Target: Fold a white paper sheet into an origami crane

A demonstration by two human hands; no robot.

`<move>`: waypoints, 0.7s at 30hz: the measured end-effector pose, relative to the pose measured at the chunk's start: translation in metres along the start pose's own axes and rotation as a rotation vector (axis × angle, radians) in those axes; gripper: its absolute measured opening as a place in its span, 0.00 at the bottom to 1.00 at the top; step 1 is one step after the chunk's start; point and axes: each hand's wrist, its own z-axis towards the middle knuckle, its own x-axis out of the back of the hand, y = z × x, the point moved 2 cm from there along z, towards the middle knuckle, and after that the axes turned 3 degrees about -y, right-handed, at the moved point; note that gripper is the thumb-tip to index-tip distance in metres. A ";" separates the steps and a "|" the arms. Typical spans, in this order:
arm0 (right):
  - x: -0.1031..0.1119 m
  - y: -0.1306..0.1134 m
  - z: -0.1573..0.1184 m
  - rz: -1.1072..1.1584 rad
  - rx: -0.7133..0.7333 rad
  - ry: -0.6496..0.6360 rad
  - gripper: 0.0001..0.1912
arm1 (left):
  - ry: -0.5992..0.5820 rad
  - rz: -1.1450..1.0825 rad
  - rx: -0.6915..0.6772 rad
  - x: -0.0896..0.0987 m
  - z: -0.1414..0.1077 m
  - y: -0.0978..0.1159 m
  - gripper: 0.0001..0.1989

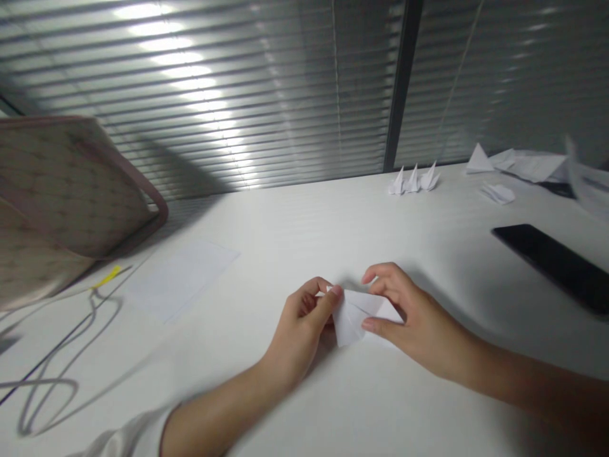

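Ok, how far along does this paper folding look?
Done: three folded paper figures stand in a row near the blinds. In hand: a folded white paper, partly shaped, pinched by the left hand and right hand. Left: a flat paper sheet lies unfolded, apparently still to fold.

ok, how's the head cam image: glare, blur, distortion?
Head view: bright glare streaks across the window blinds; wide-angle distortion tilts the white table; loose paper at top right is blurred; folded paper between the left hand and right hand stays readable, with soft shadows beside the hands.
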 end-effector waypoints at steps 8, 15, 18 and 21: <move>0.009 -0.008 0.000 -0.314 0.182 0.056 0.09 | -0.062 -0.016 0.019 -0.006 -0.005 -0.001 0.14; 0.011 -0.009 0.003 -0.250 0.127 0.002 0.10 | -0.102 -0.021 0.028 -0.006 -0.004 -0.002 0.12; 0.011 -0.011 0.004 -0.194 0.107 -0.029 0.10 | -0.133 0.005 0.024 -0.006 -0.004 -0.004 0.14; 0.011 -0.012 0.005 -0.173 0.094 -0.038 0.10 | -0.158 0.066 0.029 -0.006 -0.003 -0.005 0.17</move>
